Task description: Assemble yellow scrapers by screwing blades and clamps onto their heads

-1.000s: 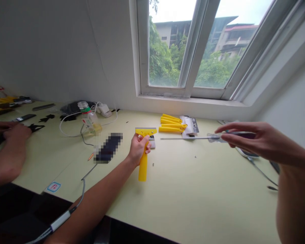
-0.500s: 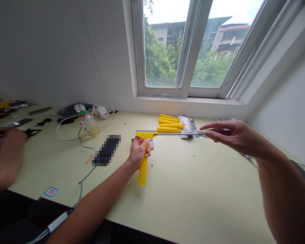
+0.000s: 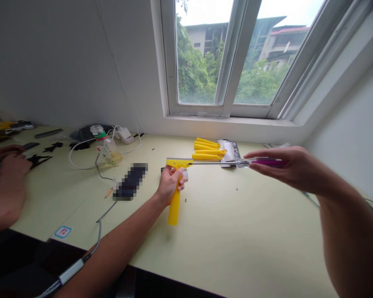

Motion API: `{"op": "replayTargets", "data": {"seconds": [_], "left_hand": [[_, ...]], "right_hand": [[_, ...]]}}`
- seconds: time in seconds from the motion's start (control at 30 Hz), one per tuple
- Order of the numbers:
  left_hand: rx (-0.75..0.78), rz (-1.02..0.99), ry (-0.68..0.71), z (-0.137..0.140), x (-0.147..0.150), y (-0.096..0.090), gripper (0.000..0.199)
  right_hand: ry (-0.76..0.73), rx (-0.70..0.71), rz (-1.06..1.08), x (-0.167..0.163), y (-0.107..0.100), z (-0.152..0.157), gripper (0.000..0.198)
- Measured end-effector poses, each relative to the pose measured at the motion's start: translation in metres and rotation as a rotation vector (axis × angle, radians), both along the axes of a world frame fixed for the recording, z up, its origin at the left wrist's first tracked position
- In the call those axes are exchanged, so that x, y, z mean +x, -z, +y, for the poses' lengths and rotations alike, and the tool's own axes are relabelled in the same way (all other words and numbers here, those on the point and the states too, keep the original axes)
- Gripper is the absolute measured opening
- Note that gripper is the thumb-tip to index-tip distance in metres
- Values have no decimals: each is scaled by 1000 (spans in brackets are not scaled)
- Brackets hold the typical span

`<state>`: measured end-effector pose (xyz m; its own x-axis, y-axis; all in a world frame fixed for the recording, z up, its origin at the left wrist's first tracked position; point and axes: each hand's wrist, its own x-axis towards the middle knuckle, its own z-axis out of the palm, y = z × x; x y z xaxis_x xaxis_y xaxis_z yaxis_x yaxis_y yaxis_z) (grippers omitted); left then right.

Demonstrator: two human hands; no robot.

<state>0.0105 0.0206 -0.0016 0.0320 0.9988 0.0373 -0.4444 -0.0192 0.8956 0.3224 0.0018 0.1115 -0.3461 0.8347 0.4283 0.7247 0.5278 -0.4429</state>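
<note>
My left hand (image 3: 170, 182) is closed around a yellow scraper (image 3: 174, 211), whose handle points down toward me. Along its wide head runs a thin grey blade (image 3: 178, 159). In my right hand (image 3: 286, 167) is a screwdriver (image 3: 269, 162) with a purple handle, pinched between thumb and fingers. Its long shaft lies level, and the tip meets the right side of the scraper's head near a small screw hole. Whether the tip sits in a screw is too small to tell. Behind my left hand a small dark and white item is partly hidden.
Several yellow handles (image 3: 207, 149) lie beside a plastic packet (image 3: 230, 153) near the window wall. Small metal bits (image 3: 185, 200) rest on the table (image 3: 236, 240). Leftward are a pixelated dark phone-like object (image 3: 130, 182), a bottle (image 3: 107, 149), cables and another person's hands (image 3: 14, 165).
My right hand's fingers have shifted on the screwdriver, showing more of the purple handle. The scraper stays nearly in place. The other person's hands have moved slightly.
</note>
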Motion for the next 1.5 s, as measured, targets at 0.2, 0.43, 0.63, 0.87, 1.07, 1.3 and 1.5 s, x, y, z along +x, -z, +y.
{"op": "replayTargets", "data": {"seconds": [0.2, 0.43, 0.63, 0.87, 1.07, 1.3, 1.5], "left_hand": [[-24, 12, -7, 3, -1, 2, 43], [46, 94, -17, 1, 1, 3, 38], [103, 155, -44, -2, 4, 6, 35], [24, 130, -131, 2, 3, 5, 34], [51, 126, -178, 5, 0, 3, 33], [85, 138, -151, 3, 3, 4, 30], [76, 127, -146, 1, 4, 4, 33]], "right_hand": [[-156, 195, -255, -13, -10, -12, 31], [-159, 229, -289, -26, -18, -30, 28], [254, 179, 2, -39, -13, -26, 28], [-90, 375, 194, -62, 3, -17, 13], [187, 384, -10, -55, 6, -16, 26], [161, 280, 94, -50, 4, -15, 37], [85, 181, 117, -48, 4, -15, 45]]}}
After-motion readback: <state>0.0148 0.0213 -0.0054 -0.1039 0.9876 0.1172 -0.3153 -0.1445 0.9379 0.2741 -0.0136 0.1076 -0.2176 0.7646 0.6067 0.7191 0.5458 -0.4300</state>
